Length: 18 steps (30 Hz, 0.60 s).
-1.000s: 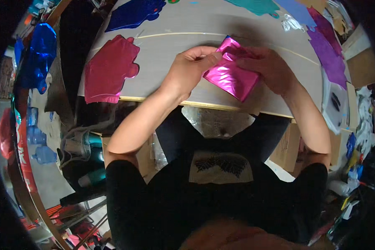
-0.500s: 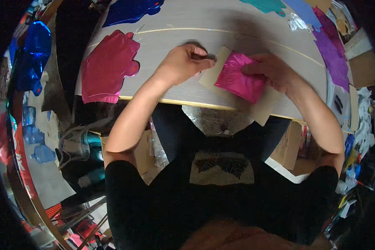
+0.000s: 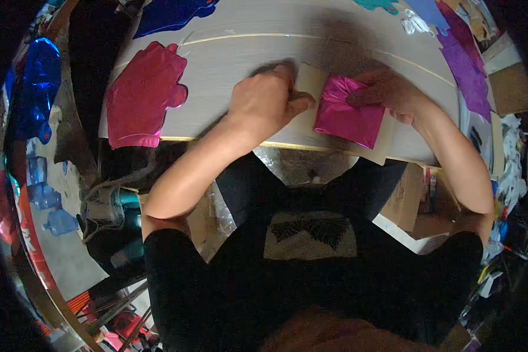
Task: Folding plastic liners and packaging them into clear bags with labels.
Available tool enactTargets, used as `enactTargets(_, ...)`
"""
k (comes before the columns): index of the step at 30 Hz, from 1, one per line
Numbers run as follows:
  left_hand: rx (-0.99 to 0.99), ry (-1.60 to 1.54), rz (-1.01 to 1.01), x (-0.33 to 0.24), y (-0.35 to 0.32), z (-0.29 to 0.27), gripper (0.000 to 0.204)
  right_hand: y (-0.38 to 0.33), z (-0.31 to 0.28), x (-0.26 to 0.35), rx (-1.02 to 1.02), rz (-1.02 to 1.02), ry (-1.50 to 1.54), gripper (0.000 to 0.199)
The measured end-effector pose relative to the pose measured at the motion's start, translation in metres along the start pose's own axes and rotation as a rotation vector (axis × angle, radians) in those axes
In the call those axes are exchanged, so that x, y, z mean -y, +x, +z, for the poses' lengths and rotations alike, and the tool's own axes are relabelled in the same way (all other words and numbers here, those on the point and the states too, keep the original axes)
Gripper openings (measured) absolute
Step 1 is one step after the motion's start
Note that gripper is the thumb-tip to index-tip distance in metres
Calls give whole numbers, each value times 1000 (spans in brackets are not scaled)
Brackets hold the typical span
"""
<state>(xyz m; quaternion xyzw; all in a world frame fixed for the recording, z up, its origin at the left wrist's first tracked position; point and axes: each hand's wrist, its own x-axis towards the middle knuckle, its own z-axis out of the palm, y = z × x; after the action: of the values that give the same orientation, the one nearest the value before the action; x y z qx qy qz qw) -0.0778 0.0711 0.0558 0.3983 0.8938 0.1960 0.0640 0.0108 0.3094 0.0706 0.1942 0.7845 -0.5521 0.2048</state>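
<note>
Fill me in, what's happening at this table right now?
A person is working at a pale table. A folded magenta foil piece lies on a beige card near the table's front edge. The left hand presses on the card's left end, and the right hand rests on the foil's upper right corner. A flat pink foil balloon lies to the left, untouched.

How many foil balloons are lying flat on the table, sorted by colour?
Pink or magenta: 2, the folded balloon on the card under the right hand, and a flat one at the left
Blue: 1
Purple: 1
Teal: 1
Total: 5
</note>
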Motion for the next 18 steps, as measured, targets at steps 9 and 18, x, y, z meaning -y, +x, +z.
enactTargets(9, -203, -82, 81, -1, 44, -1, 24, -18, -31, -51, 60, -304, 288, 27)
enactTargets(18, -328, 149, 1153, -76, 324, 75, 33, -68, -47, -93, -45, -401, 694, 29)
